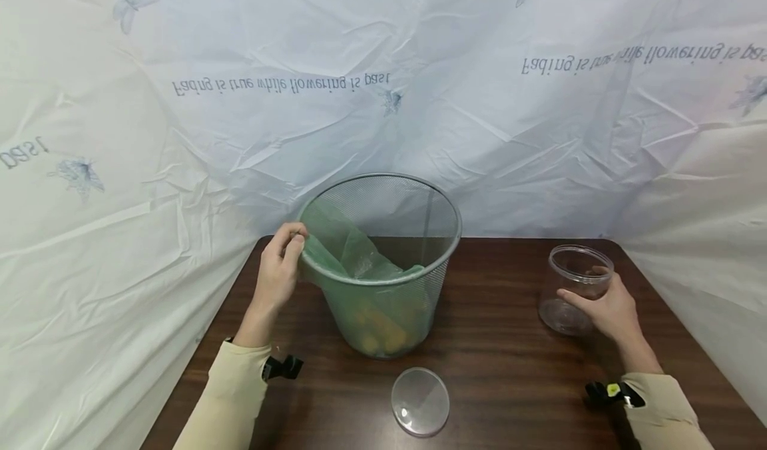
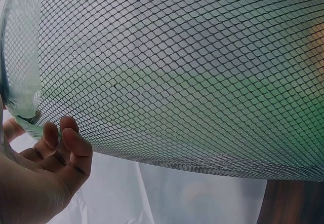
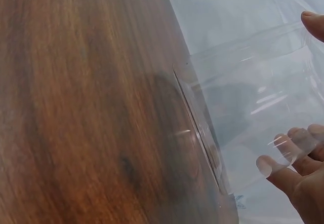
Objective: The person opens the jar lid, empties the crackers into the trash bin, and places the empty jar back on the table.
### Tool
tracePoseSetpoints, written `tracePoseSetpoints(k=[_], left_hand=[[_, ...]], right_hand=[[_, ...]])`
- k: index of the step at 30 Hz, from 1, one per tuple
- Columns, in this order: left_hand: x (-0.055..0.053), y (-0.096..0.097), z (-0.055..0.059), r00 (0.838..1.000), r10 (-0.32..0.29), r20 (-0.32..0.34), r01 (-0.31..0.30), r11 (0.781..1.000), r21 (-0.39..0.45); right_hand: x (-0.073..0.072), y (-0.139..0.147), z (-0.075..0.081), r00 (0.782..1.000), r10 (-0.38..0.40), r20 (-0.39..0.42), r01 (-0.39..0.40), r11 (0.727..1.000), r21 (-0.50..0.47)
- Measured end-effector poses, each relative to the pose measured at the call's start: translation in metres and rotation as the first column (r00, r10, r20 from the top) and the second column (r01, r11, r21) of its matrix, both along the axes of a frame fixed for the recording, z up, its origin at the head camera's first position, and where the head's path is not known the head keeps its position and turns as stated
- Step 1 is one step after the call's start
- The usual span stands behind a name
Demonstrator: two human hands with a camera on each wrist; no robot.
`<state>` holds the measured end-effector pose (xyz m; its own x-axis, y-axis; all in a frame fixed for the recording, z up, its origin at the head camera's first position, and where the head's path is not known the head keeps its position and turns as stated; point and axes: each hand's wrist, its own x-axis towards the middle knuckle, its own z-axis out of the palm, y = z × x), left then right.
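A round wire mesh bin (image 1: pixel 436 297) stands at the middle of the table with a green plastic bag (image 1: pixel 353 247) folded over part of its rim. My left hand (image 1: pixel 280 262) pinches the bag's edge at the left side of the rim; curled fingers (image 2: pixel 77 145) show by the mesh in the left wrist view. Blurred orange-yellow things (image 1: pixel 380 330) lie low in the bin, seen through mesh and bag. On the right, my right hand (image 1: pixel 614 305) grips a clear, lidless plastic jar (image 1: pixel 563 313), thumb and fingers on opposite sides of its wall. Nothing shows inside the jar.
A clear round lid (image 1: pixel 421 401) lies flat on the dark wooden table (image 1: pixel 497 370), in front of the bin and between my forearms. White printed sheeting (image 1: pixel 509 170) hangs behind the table and along both sides.
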<state>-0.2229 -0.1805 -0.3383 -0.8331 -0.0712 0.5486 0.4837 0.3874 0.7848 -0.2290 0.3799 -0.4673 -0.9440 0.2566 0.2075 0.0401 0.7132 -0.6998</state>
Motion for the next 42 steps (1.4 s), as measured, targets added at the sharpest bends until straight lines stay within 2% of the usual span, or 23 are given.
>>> tracePoseSetpoints(k=[5, 9, 16, 28, 42], left_hand=[[-0.006, -0.004, -0.009, 1.000, 0.003, -0.020, -0.003, 1.000, -0.006], [-0.008, -0.006, -0.012, 1.000, -0.008, -0.028, 0.007, 1.000, -0.009], [-0.008, -0.006, -0.012, 1.000, -0.008, -0.022, 0.007, 1.000, -0.009], [-0.008, -0.006, -0.012, 1.000, 0.003, -0.023, -0.004, 1.000, -0.012], [-0.007, -0.006, -0.011, 1.000, -0.002, -0.016, 0.002, 1.000, -0.012]], right_hand=[[0.003, -0.001, 0.000, 1.000, 0.002, -0.011, -0.002, 1.000, -0.007], [0.006, -0.002, -0.003, 1.000, 0.002, -0.020, -0.002, 1.000, -0.006], [0.011, -0.001, -0.008, 0.998, 0.008, -0.054, -0.008, 1.000, 0.001], [0.021, 0.000, -0.018, 0.994, -0.058, -0.094, 0.059, 0.998, 0.008], [0.022, 0.000, -0.021, 0.991, -0.082, -0.109, 0.081, 0.997, -0.020]])
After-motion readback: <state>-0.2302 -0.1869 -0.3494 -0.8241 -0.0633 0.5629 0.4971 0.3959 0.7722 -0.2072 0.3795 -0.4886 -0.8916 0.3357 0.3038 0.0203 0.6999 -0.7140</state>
